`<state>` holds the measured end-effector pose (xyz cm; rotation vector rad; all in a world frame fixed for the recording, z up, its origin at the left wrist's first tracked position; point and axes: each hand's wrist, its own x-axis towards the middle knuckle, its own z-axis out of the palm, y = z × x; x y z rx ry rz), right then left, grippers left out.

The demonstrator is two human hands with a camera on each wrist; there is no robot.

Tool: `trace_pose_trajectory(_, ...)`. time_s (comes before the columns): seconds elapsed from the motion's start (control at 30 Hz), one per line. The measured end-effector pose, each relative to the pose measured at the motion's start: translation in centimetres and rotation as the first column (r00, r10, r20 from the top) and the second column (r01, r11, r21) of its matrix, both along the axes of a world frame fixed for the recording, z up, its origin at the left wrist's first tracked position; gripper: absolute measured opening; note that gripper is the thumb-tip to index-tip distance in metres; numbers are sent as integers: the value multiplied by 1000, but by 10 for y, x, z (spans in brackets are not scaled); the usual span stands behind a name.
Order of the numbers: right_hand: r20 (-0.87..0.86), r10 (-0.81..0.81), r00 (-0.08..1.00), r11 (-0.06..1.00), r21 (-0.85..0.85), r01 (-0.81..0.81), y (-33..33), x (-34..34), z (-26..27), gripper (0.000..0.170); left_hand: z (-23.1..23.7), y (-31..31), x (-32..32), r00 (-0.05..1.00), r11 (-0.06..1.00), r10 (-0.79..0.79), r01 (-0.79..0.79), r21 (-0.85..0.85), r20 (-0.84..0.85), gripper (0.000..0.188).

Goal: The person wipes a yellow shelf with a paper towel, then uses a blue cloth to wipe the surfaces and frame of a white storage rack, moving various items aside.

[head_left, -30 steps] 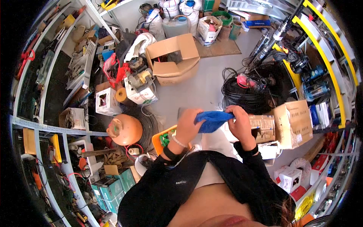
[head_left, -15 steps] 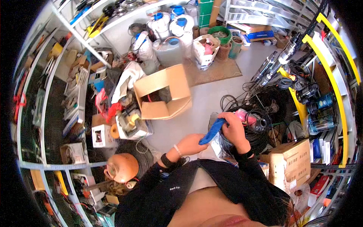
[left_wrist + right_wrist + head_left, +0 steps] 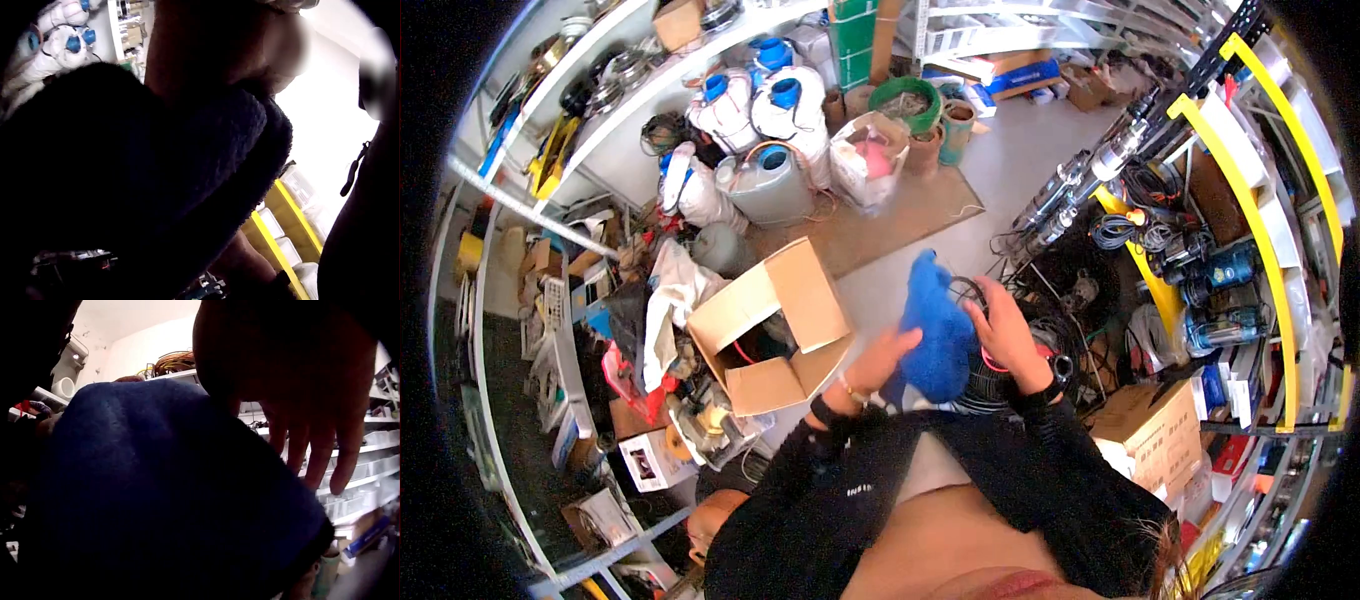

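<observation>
L hand (image 3: 880,364) grasps blue cloth (image 3: 937,345), thumb in front; R hand (image 3: 1014,340) fingers released, fairly straight, just beside it.

black jacket (image 3: 790,515) | white chest lettering (image 3: 859,491) | black wristbands (image 3: 822,410) | pale left-wrist bracelet (image 3: 853,389)

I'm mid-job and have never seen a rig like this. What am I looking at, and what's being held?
There's no machine: these are a person's left hand and right hand, both bare. The wide picture looks forward and down from a camera on the head. The two dark ones come from cameras worn on the wrists.

The left hand appears to hold a blue cloth, though its grip is mostly hidden. The right hand is beside it, fingers extended; I can't tell whether it touches.

On the floor stands an open cardboard box, with white containers beyond it.
</observation>
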<state>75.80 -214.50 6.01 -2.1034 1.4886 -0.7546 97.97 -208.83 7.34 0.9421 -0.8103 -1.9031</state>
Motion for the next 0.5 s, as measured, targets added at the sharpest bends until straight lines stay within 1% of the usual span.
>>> trace_pose_trajectory(0.03, -22, -14, 1000, 1000, 3, 14, -10, 4, 0, 48, 1, -24, 8, 992, 995, -87, 91, -33, 93, 46)
trace_pose_trajectory(0.13, 5, -48, 999, 998, 30, 48, -46, 15, 19, 49, 24, -81, 20, 943, 969, -140, 193, -153, 300, 44)
trace_pose_trajectory(0.17, -28, -69, 997, 997, 28, 70, -56, 21, 29, 48, 21, -98, 22, 969, 962, -165, 199, -186, 183, 43)
trace_pose_trajectory(0.27, 1, -81, 997, 995, 55, 80, -88, 26, 36, 47, 20, -146, 22, 972, 932, -139, 192, -307, 188, 46)
trace_pose_trajectory(0.3, -5, -105, 994, 992, 67, 105, -97, 25, 33, 48, 20, -161, 21, 969, 934, -165, 214, -286, 185, 48)
trace_pose_trajectory(0.4, -10, -157, 988, 979, 132, 157, -122, 18, 16, 49, 27, -197, 14, 949, 926, -192, 260, -275, 248, 60)
trace_pose_trajectory(0.5, 0, -170, 985, 953, 255, 164, -147, 11, 9, 48, 21, -232, 5, 939, 914, -267, 319, -252, 218, 59)
